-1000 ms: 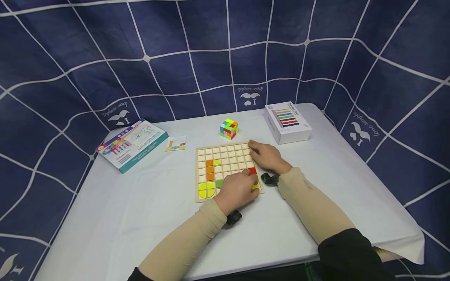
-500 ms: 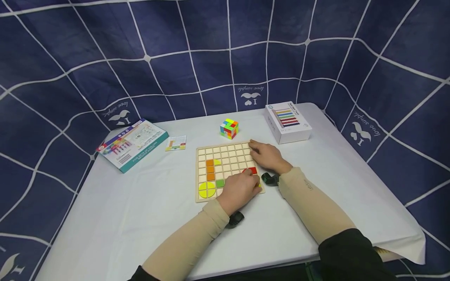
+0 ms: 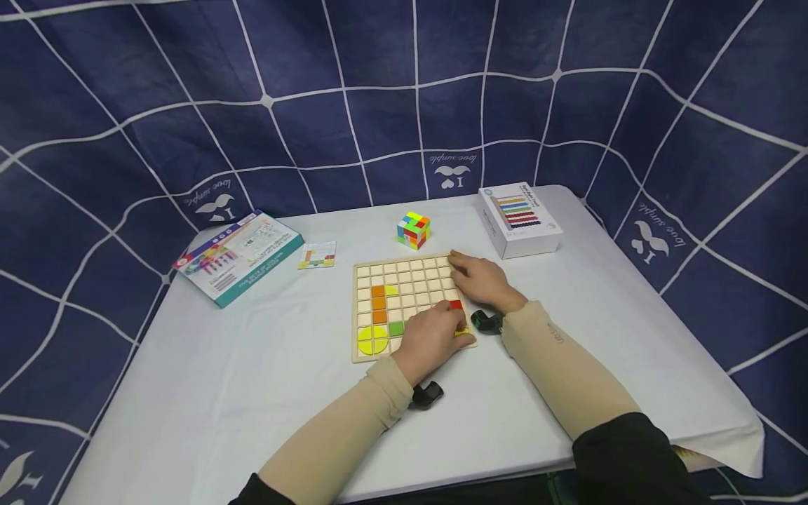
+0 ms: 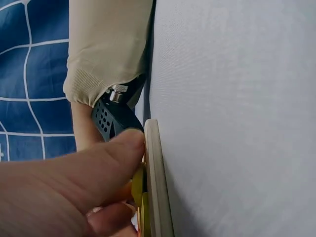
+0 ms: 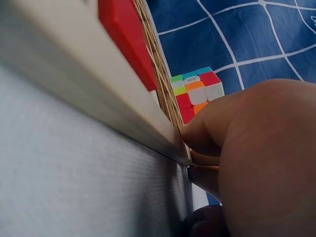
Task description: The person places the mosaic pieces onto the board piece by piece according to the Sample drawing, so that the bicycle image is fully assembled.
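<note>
A square wooden grid board (image 3: 413, 284) lies on the table, with coloured tiles in some cells. My left hand (image 3: 432, 340) is over its near right corner, fingers curled, the thumb at the rim. Between thumb and fingers is a yellow tile (image 4: 139, 185), standing a little proud of the board in the left wrist view. My right hand (image 3: 482, 280) grips the board's right edge near the far corner, fingertips at the rim. A red tile (image 3: 456, 305) sits beside the left fingers. Orange tiles (image 3: 379, 304), a green tile (image 3: 395, 328) and a yellow circle of tiles (image 3: 372, 340) lie further left.
A puzzle cube (image 3: 413, 230) stands behind the board. A white box (image 3: 520, 219) is at the back right. At the back left lie a flat teal-edged box (image 3: 240, 256) and a small pattern card (image 3: 317, 255). A white cloth (image 3: 271, 393) covers the table.
The left hand has shifted slightly right, and its thumb now reaches out to the board's near right corner. The right hand stays on the board's edge.
</note>
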The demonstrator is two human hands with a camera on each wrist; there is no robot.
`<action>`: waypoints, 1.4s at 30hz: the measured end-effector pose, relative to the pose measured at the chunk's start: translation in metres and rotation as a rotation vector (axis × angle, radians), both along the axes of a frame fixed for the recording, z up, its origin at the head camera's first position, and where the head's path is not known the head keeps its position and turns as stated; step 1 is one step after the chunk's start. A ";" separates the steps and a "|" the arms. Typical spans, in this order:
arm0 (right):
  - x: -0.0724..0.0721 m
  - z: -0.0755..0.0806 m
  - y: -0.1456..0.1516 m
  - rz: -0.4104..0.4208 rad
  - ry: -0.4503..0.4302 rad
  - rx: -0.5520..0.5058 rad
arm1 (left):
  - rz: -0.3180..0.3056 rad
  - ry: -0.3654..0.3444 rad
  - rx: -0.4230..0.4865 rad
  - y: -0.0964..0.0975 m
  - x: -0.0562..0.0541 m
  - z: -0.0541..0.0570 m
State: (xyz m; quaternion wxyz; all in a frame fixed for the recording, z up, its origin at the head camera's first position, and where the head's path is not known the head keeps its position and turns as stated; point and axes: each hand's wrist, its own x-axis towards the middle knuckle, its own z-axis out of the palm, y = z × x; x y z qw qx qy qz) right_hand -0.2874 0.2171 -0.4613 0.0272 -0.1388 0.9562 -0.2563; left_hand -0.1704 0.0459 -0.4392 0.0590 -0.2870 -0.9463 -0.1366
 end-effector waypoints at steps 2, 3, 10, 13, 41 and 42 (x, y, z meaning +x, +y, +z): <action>0.000 -0.001 0.000 -0.005 0.001 -0.002 | -0.013 0.011 -0.013 -0.001 0.001 0.000; 0.000 -0.001 0.000 -0.005 0.002 -0.006 | -0.021 0.015 -0.020 -0.002 0.001 0.000; 0.002 0.000 -0.002 0.001 -0.009 -0.024 | -0.071 -0.011 -0.046 -0.013 0.005 0.003; 0.001 0.000 -0.003 -0.002 -0.016 -0.022 | -0.108 -0.009 -0.035 -0.017 0.005 0.004; -0.002 -0.001 0.000 -0.004 -0.029 -0.010 | -0.052 -0.032 0.044 -0.014 0.001 0.000; -0.002 -0.001 0.000 -0.003 -0.029 -0.009 | -0.045 -0.032 0.048 -0.014 0.001 0.000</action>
